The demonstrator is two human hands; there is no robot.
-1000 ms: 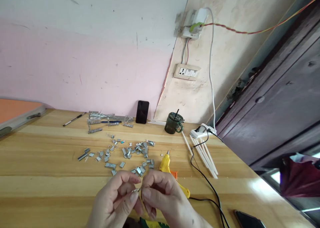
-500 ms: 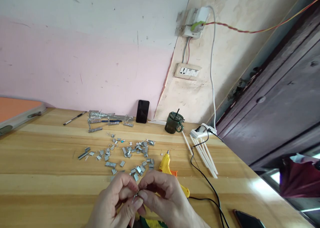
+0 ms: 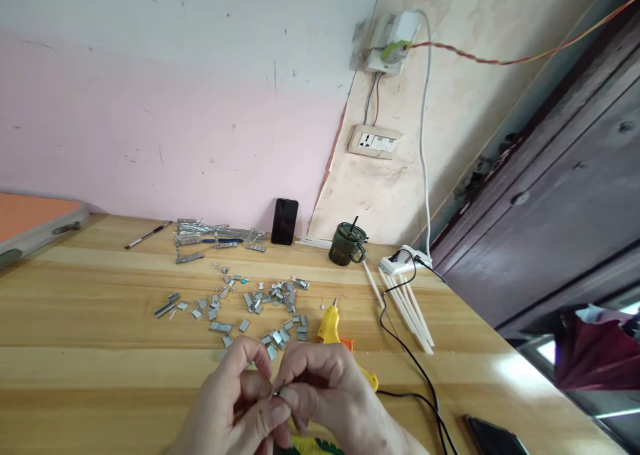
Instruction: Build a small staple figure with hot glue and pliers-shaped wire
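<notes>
Low in the head view, my left hand (image 3: 240, 402) and my right hand (image 3: 325, 388) meet, thumbs and fingertips almost touching. Between them they pinch a small metal piece (image 3: 275, 393), mostly covered by the fingers, so its exact kind does not show. Just beyond the fingertips lie loose silver metal clips (image 3: 278, 337), bent and flat, scattered over the wooden table (image 3: 100, 362). Partly behind my right hand rests a yellow glue gun (image 3: 330, 323) with an orange trigger. Under the hands, a yellow and green item (image 3: 313, 446) shows only in part.
White glue sticks (image 3: 407, 315) lie to the right, crossed by a black cable (image 3: 411, 358). Farther back stand a dark green mug (image 3: 346, 243), a power strip (image 3: 405, 260), an upright phone (image 3: 285, 221) and a bundle of metal wire pieces (image 3: 215, 232). Another phone (image 3: 493, 435) lies near the right edge.
My fingertips have shifted slightly around the small metal piece, and less of it shows now. The things on the table stay where they were.
</notes>
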